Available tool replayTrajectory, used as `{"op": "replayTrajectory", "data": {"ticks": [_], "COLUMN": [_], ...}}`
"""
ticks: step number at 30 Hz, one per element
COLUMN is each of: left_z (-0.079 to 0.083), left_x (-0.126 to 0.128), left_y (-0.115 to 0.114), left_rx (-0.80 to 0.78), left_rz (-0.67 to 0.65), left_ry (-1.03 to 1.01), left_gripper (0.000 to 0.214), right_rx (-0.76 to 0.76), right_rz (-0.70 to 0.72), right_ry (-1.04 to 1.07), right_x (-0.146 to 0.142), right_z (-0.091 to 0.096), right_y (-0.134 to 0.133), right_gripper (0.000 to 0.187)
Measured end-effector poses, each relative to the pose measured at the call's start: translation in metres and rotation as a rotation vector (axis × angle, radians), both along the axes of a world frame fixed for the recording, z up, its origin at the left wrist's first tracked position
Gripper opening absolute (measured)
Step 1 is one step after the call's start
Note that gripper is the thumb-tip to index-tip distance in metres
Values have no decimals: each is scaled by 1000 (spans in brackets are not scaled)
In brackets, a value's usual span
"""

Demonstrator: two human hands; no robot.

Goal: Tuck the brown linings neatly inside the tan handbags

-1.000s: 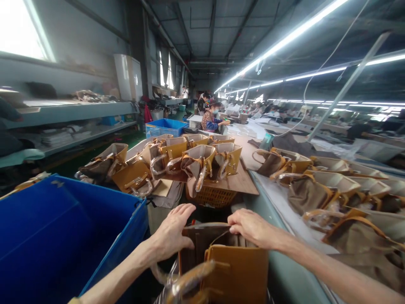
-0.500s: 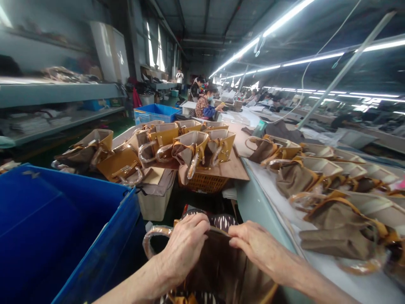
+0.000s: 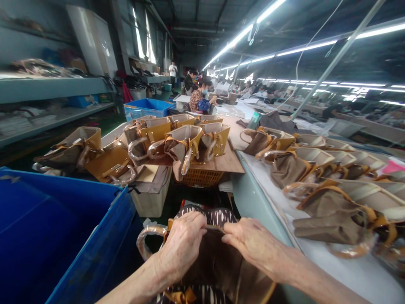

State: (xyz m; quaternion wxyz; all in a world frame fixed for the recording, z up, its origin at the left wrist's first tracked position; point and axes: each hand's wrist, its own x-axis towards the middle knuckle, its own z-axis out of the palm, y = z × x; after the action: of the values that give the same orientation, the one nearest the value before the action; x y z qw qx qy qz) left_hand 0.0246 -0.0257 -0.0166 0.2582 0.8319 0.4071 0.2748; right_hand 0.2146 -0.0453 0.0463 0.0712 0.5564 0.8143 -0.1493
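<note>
Both of my hands grip the top rim of a brown handbag in my lap at the bottom centre. My left hand is closed over the rim's left part, next to a plastic-wrapped handle that loops out to the left. My right hand pinches the rim just to the right, fingers curled down over the edge. The bag's mouth faces me and its inside is dark brown. A dark cloth with white marks shows beyond the bag.
A big blue crate fills the lower left. Several tan and mustard handbags lie along the work table on the right and on a wooden board over an orange basket. Other people sit far back along the line.
The mustard bag panel seen a second ago has gone from view; my hands came down and closer together on the brown bag's rim. The view has shifted slightly left.
</note>
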Motion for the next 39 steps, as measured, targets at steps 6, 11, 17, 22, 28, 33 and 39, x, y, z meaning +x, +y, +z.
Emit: {"op": "replayTrajectory", "data": {"ticks": [6,11,17,22,28,33,39], "left_z": [-1,-9,-10,-7,1,7,4], "left_x": [5,6,7,10,9,8,9], "left_y": [-5,-4,-3,-4,-2,0,-2], "left_rx": [36,56,35,0,-106,-247,-226], "left_rz": [-3,57,94,141,147,169,189], "left_ry": [70,46,35,31,36,-2,-65], "left_gripper": [17,16,17,17,16,15,19], "right_rx": [37,60,33,36,31,18,9], "right_rz": [-17,-33,-9,4,32,27,27], "right_ry": [32,34,24,36,142,115,82], "right_x": [-5,-10,-13,-12,-6,-8,-16], "right_z": [-6,-8,-7,-10,-18,-17,-10], "right_y": [6,13,15,19,23,23,23], "right_gripper": [13,10,13,14,14,14,18]}}
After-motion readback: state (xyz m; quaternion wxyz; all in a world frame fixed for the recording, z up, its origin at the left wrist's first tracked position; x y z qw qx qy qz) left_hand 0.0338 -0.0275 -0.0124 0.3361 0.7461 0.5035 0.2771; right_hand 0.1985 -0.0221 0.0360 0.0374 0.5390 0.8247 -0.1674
